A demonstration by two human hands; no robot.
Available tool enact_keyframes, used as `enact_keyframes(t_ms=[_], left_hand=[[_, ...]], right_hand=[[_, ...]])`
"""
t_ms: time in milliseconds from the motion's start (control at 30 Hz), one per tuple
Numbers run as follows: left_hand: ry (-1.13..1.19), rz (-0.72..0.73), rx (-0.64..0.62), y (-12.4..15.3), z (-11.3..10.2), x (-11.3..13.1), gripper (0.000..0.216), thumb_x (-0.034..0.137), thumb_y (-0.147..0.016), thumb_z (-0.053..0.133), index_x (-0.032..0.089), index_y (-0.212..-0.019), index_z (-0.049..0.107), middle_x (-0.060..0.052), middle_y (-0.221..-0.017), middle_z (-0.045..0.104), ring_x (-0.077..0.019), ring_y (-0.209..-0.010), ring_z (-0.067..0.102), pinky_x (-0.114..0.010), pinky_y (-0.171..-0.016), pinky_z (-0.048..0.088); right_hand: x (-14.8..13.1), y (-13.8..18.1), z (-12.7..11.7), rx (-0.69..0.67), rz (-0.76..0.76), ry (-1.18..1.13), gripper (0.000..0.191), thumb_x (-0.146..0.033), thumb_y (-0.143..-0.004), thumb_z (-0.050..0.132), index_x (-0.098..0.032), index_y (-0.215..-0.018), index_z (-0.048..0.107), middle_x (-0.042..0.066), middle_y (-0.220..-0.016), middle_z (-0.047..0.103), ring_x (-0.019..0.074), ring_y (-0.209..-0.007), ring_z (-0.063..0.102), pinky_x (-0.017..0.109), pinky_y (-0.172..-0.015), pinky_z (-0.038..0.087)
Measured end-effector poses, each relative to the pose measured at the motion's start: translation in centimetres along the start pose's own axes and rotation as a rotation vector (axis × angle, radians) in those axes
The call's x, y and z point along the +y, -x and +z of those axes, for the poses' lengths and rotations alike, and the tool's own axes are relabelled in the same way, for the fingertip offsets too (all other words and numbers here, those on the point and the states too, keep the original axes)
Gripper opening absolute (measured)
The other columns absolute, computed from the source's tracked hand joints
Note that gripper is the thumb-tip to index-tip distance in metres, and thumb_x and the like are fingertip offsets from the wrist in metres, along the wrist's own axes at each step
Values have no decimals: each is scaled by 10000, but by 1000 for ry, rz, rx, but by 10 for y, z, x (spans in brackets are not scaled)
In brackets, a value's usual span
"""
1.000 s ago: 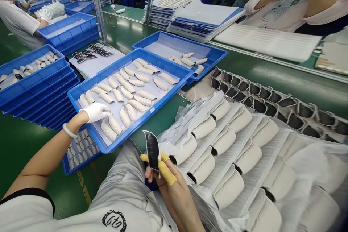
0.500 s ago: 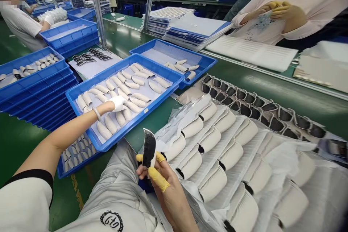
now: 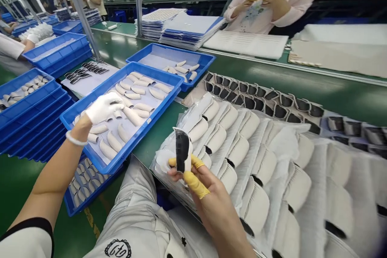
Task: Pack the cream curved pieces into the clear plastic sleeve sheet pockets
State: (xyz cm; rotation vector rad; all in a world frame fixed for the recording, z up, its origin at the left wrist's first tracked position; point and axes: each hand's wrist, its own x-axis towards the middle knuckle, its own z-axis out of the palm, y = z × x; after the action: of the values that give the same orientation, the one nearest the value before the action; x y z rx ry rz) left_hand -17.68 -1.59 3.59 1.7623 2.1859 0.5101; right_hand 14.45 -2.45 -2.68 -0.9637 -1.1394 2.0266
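Note:
My left hand (image 3: 104,108), in a white glove, is closed over the blue tray (image 3: 112,168). Its fingertips pinch one end of a cream ribbed curved piece (image 3: 133,116), which looks raised above the others. More such pieces lie on the white liner of that tray. My right hand (image 3: 201,183) wears yellow finger covers and grips a curved piece with a black inner face (image 3: 182,151), held upright between thumb and fingers. Close to this hand, rows of cream ribbed shells (image 3: 228,151) rest in clear plastic and white wrapping.
Behind the tray stands a second blue tray (image 3: 208,63) with a few cream pieces. Stacked blue trays (image 3: 33,119) rise at the left. Black-faced pieces (image 3: 256,102) line the green bench beyond the wrapped shells. Across the bench, a person (image 3: 272,4) in yellow finger covers handles something small.
My left hand has drawn back toward me, with a cream piece now pinched in its fingers. My right hand still holds the black-faced piece, slightly higher. The view has swung right.

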Motion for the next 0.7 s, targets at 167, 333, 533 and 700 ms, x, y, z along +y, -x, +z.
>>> enact_keyframes(t_ms=[167,333,533,700], left_hand=[[342,511,104,38,1,55,97,200,-847,584,192,-800,669,-47,-816,639,-177,-819,603,-319,-774,508],[351,687,72,41,32,83,117,151,-875,572,194,-819,667,-45,-797,640,-164,-807,597,-312,-764,498],[426,687,146,38,54,99,89,149,-856,598,197,-827,667,-45,-832,640,-164,-849,609,-304,-811,498],[672,330,138,52,82,115,436,348,-824,660,220,-1232,570,-98,-1177,599,-205,-998,621,-337,-879,523]], right_hand=[[-16,-7,9,10,-44,-22,478,-420,-743,761,-212,-1157,642,102,-1133,685,248,-1024,647,404,-920,508],[-17,-2,17,-144,-15,-86,525,-400,-716,783,-219,-1189,646,70,-1079,707,218,-972,666,401,-950,497],[-14,7,7,-165,29,-223,570,-370,-691,802,-165,-1194,628,63,-962,707,170,-735,675,332,-716,574],[-20,15,2,-46,-76,-201,555,-341,-682,809,-188,-1186,632,41,-923,703,148,-706,646,300,-689,558]])
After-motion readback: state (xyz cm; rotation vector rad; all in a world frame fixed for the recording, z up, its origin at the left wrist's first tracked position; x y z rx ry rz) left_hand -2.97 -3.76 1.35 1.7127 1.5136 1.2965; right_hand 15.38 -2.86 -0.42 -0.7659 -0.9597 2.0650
